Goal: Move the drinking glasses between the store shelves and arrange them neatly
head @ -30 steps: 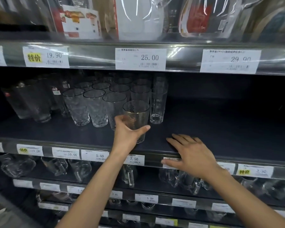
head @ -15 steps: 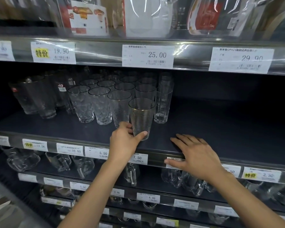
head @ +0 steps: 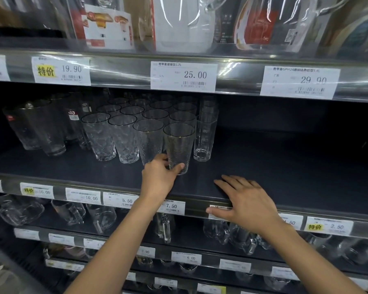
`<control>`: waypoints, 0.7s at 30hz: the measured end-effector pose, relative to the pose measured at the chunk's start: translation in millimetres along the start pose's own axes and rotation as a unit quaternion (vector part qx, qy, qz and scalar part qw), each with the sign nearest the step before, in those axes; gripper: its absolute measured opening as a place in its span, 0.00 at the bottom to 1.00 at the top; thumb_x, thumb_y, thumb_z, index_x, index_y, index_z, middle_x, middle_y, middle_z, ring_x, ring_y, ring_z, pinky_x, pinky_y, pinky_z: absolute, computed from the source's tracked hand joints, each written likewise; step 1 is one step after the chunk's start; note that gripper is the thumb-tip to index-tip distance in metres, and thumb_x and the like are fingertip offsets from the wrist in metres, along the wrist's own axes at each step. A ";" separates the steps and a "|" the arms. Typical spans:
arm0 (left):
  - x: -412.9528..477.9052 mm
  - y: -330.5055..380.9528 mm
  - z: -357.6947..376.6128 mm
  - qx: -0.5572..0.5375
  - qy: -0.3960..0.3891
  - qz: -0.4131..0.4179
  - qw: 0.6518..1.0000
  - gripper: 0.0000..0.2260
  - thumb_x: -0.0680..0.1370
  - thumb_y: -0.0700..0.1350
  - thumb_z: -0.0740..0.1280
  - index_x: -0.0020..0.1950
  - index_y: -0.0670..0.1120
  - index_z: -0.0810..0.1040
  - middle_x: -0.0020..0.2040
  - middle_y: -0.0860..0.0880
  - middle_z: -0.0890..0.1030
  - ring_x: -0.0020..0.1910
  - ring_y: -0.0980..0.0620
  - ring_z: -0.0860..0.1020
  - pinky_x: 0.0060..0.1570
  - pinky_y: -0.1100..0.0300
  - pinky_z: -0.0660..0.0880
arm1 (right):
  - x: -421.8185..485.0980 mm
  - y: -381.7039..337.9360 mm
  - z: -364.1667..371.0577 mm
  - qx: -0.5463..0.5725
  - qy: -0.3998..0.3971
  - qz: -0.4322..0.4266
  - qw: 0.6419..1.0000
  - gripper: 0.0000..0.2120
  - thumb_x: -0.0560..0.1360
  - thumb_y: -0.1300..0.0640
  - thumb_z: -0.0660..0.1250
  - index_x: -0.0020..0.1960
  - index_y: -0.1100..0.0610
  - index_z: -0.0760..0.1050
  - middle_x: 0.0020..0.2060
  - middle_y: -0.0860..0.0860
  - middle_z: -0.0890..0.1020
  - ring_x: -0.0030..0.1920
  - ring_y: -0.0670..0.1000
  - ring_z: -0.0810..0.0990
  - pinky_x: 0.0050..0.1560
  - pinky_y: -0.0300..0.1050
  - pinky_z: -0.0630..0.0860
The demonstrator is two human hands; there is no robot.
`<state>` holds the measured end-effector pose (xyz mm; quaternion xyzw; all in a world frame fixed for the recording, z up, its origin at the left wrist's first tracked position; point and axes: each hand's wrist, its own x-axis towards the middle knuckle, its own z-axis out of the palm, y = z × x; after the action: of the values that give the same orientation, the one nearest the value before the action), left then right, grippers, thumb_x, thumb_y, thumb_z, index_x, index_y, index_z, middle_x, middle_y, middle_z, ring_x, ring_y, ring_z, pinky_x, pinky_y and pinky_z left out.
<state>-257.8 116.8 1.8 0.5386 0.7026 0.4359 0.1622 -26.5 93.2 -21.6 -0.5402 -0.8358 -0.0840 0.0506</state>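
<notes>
a: left hand (head: 158, 177)?
b: thumb and fingers curled round the base of a gold-rimmed glass (head: 179, 143). the glass is upright, low on the dark shelf (head: 295, 166), at the front of the rows of patterned glasses (head: 123, 134), just beside them.
a: right hand (head: 250, 203)?
b: flat, fingers straight and spread, palm down on the shelf's front edge. holds nothing.
a: right of the held glass?
b: a tall clear tumbler (head: 205, 134), near, slightly behind.
</notes>
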 end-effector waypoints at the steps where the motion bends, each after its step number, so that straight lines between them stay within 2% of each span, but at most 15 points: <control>1: 1.1 -0.3 0.7 -0.001 0.000 0.000 1.000 0.20 0.74 0.54 0.75 0.60 0.45 0.79 0.55 0.48 0.85 0.57 0.47 0.82 0.56 0.56 0.73 | 0.2 0.0 0.0 -0.001 -0.002 0.000 1.000 0.44 0.70 0.20 0.46 0.79 0.44 0.57 0.78 0.45 0.62 0.78 0.47 0.59 0.74 0.49 0.60; 11: 8.2 -2.5 6.0 0.000 0.011 0.006 1.000 0.20 0.74 0.54 0.74 0.62 0.45 0.79 0.56 0.48 0.85 0.57 0.47 0.81 0.53 0.59 0.71 | 0.5 -1.9 -0.1 -0.008 0.008 -0.001 1.000 0.44 0.70 0.20 0.45 0.78 0.45 0.61 0.77 0.46 0.65 0.76 0.48 0.63 0.72 0.50 0.63; 15: 9.0 -4.0 7.3 -0.005 0.014 0.008 1.000 0.21 0.74 0.55 0.74 0.62 0.46 0.79 0.56 0.49 0.85 0.57 0.48 0.81 0.50 0.62 0.68 | 0.9 -2.4 2.1 -0.018 0.018 0.008 1.000 0.44 0.70 0.20 0.45 0.75 0.46 0.68 0.73 0.47 0.72 0.73 0.49 0.70 0.68 0.51 0.69; 21: 8.9 -5.5 8.0 0.006 0.027 0.021 0.999 0.21 0.74 0.56 0.73 0.63 0.46 0.79 0.56 0.49 0.85 0.57 0.47 0.82 0.53 0.57 0.73 | 1.1 -1.7 5.9 -0.010 0.033 0.013 0.999 0.43 0.71 0.20 0.45 0.70 0.48 0.74 0.67 0.48 0.78 0.67 0.50 0.76 0.61 0.52 0.75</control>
<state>-258.8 128.1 -4.9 0.5425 0.6976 0.4494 0.1311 -28.5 94.6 -27.4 -0.5480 -0.8260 -0.1093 0.0741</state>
